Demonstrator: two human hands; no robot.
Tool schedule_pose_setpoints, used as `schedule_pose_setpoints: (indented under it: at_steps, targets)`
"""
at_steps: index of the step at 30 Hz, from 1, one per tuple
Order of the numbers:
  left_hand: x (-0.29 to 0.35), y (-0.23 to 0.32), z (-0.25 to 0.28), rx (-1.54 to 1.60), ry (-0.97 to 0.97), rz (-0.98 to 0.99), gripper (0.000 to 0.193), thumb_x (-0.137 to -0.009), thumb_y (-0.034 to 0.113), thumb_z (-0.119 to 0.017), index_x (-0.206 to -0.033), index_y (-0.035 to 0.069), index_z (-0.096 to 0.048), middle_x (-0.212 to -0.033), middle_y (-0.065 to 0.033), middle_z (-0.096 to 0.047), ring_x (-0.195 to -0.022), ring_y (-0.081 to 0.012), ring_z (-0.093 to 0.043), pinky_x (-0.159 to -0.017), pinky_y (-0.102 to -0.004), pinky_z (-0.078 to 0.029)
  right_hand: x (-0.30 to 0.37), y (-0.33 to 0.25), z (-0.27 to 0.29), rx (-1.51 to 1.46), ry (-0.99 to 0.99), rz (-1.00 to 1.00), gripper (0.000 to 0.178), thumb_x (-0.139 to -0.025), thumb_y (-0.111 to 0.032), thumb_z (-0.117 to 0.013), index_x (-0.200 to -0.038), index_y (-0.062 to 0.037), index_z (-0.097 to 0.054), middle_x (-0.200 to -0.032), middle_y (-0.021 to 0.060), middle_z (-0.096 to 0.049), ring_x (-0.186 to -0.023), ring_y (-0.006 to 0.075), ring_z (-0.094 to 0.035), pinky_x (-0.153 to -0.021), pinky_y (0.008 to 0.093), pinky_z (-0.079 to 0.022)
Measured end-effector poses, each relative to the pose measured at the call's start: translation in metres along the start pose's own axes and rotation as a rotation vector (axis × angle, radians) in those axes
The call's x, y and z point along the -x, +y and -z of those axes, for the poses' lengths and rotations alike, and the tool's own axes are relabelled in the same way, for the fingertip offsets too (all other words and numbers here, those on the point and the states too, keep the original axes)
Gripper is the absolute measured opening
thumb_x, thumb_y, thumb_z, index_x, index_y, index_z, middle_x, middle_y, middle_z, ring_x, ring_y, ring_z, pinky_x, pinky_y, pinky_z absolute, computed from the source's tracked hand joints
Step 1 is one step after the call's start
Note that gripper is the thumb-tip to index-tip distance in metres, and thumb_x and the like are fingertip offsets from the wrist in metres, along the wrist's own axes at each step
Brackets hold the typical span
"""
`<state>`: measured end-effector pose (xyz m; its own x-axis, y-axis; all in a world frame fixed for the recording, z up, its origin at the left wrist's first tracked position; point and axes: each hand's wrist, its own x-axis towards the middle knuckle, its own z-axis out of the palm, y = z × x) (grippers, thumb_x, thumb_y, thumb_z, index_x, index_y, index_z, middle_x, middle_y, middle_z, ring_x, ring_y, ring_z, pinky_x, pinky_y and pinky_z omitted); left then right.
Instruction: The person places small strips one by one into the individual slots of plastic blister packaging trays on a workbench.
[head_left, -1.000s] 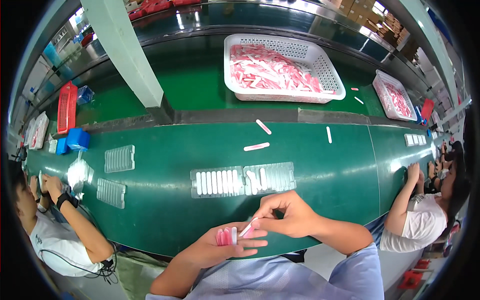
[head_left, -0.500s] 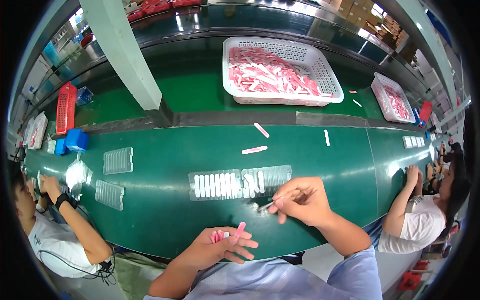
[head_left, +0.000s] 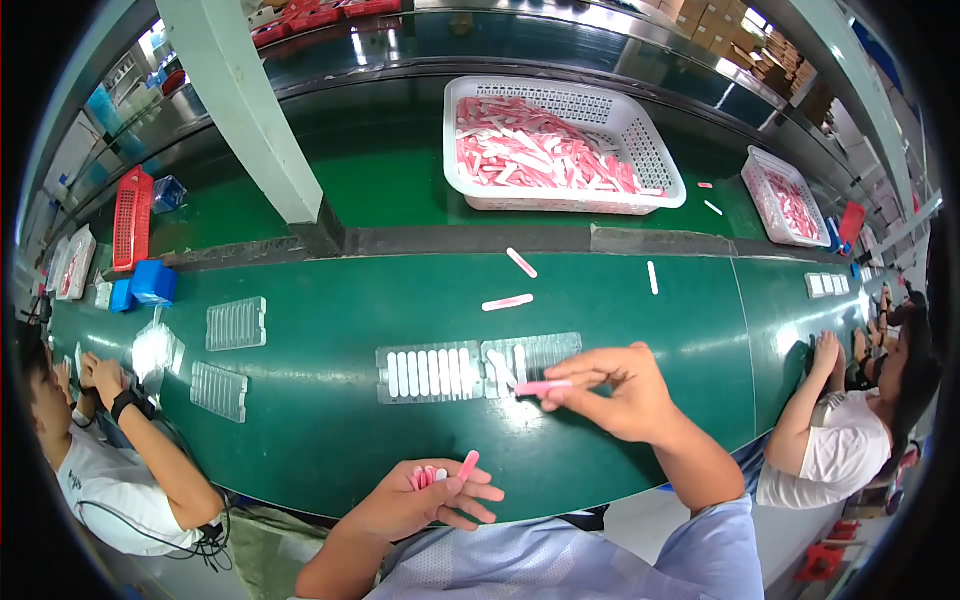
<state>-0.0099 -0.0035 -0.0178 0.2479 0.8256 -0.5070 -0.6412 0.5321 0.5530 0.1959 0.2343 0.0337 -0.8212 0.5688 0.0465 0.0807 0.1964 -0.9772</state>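
Note:
My right hand (head_left: pixel 620 395) pinches one small flat pink stick (head_left: pixel 545 387) with rounded ends, like a mini nail file, between thumb and fingertips. Its tip is over the near edge of the right half of a clear slotted plastic tray (head_left: pixel 388 398). Several white sticks (head_left: pixel 433 372) lie side by side in the left half; a couple more lie in the right half, one of them slanted. Closer to my body, my left hand (head_left: pixel 420 505) is curled around several pink and white sticks (head_left: pixel 428 477). One pink stick (head_left: pixel 468 465) pokes up past its thumb.
Loose sticks (head_left: pixel 508 302) lie beyond the tray. A white basket (head_left: pixel 570 204) heaped with sticks stands behind a raised ledge (head_left: pixel 450 238). Two clear trays (head_left: pixel 236 323) lie at left. A metal post (head_left: pixel 250 120) rises at back left. Co-workers sit at left (head_left: pixel 130 460) and right (head_left: pixel 830 440).
My right hand has moved slightly up toward the tray, and the stick in it has turned from edge-on to show its pink face. My left hand has shifted slightly left.

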Motion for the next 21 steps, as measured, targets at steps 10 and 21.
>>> schedule_pose_setpoints:
  at_steps: [10,21]
  targets:
    - [0.004,-0.001,0.002,0.022,-0.039,-0.027,0.039,-0.111,0.024,-0.054,-0.133,-0.007,-0.06,-0.126,-0.0235,-0.071,-0.105,-0.0325,-0.076,-0.085,-0.0411,-0.065,0.0,0.031,-0.016,1.04,0.119,0.437,0.019,-0.081,-0.02,-0.083,-0.097,-0.0104,-0.077,-0.106,0.0024,-0.069,-0.095,0.022,-0.062,-0.084,0.0402,-0.043]
    - [0.003,-0.001,0.002,0.013,-0.023,0.0,0.04,-0.111,0.025,-0.054,-0.135,-0.006,-0.06,-0.126,-0.0238,-0.071,-0.106,-0.0312,-0.075,-0.088,-0.0408,-0.064,0.013,0.026,-0.015,0.746,0.005,0.151,0.032,-0.092,-0.022,-0.075,-0.121,-0.0082,-0.075,-0.156,0.0184,-0.049,-0.146,0.037,-0.041,-0.111,0.0517,-0.028]
